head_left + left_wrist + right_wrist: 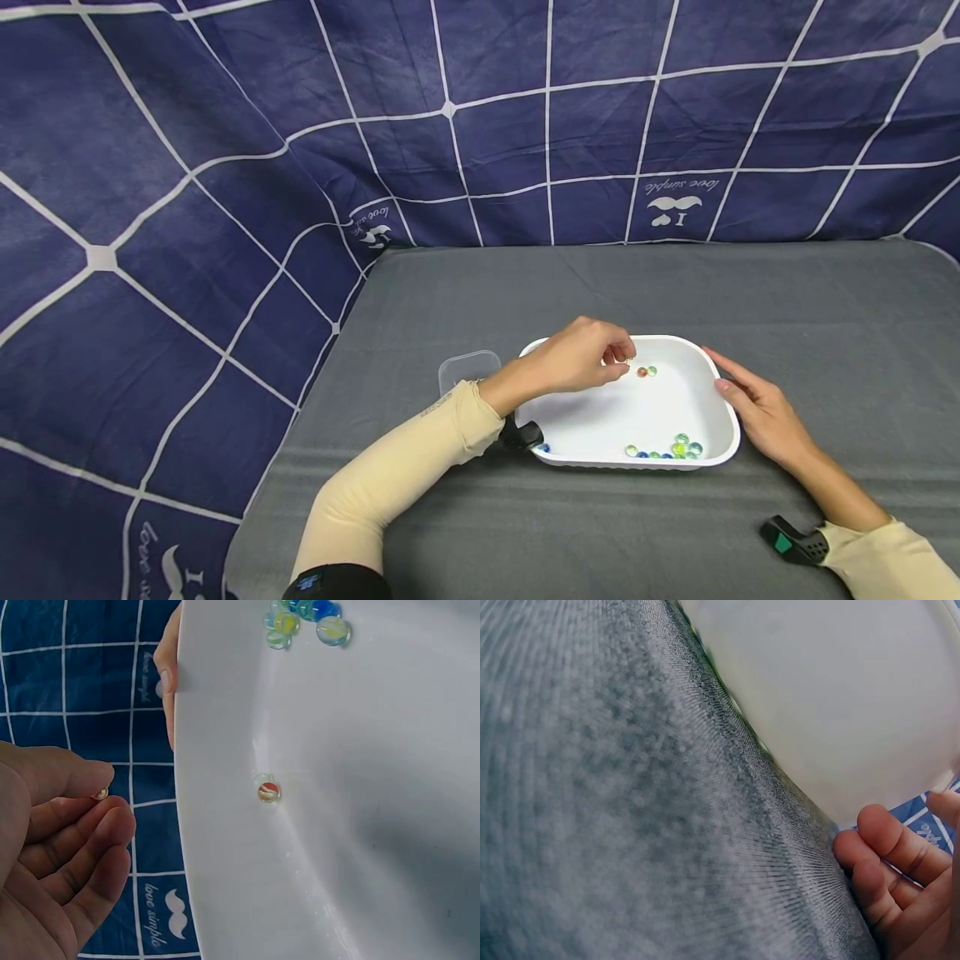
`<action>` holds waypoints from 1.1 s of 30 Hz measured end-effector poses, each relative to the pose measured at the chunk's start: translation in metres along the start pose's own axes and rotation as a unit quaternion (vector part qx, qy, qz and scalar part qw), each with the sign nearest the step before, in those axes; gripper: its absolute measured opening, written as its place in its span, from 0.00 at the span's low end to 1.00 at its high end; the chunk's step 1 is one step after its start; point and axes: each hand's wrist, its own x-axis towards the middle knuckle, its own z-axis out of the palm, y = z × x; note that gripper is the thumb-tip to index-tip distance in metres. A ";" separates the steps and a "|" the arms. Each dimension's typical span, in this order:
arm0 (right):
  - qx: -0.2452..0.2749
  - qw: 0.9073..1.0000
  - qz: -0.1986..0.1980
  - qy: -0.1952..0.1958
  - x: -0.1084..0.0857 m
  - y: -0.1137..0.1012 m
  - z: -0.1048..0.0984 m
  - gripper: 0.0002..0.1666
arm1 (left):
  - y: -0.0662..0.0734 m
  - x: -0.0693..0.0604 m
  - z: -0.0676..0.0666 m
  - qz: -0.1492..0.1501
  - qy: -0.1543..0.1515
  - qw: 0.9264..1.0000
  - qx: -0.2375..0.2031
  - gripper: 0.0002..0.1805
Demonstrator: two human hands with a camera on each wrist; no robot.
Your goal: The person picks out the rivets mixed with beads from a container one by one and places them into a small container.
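My left hand [581, 354] is over the far part of a white tray [592, 417], pinching a small glass marble [100, 793] between thumb and index finger. Most of that marble is covered by the fingertips. Below the hand, a red-and-white marble [268, 792] and a pale greenish marble [652, 371] lie together on the tray floor. Several green, yellow and blue marbles [679, 448] have gathered along the near side. My right hand [765, 412] rests against the outside of the tray's right end, its fingers extended and its thumb by the rim.
A clear plastic container [469, 367] stands left of the tray, partly behind the left forearm. One blue marble [543, 447] sits in the tray's near left corner. Grey cloth [465, 292] covers the table, with a blue checked curtain [495, 150] behind it.
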 end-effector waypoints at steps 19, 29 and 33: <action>0.000 1.000 0.004 -0.002 0.000 0.001 -0.001 0.26 | -0.007 -0.028 -0.015 -0.013 0.040 0.999 -0.024 0.06; 0.009 1.000 0.002 -0.002 0.000 0.005 0.000 0.26 | -0.016 -0.044 -0.019 -0.023 0.056 0.998 -0.022 0.06; 0.011 1.000 0.003 -0.002 0.000 0.006 0.000 0.26 | -0.020 -0.052 -0.022 -0.033 0.066 0.997 -0.019 0.06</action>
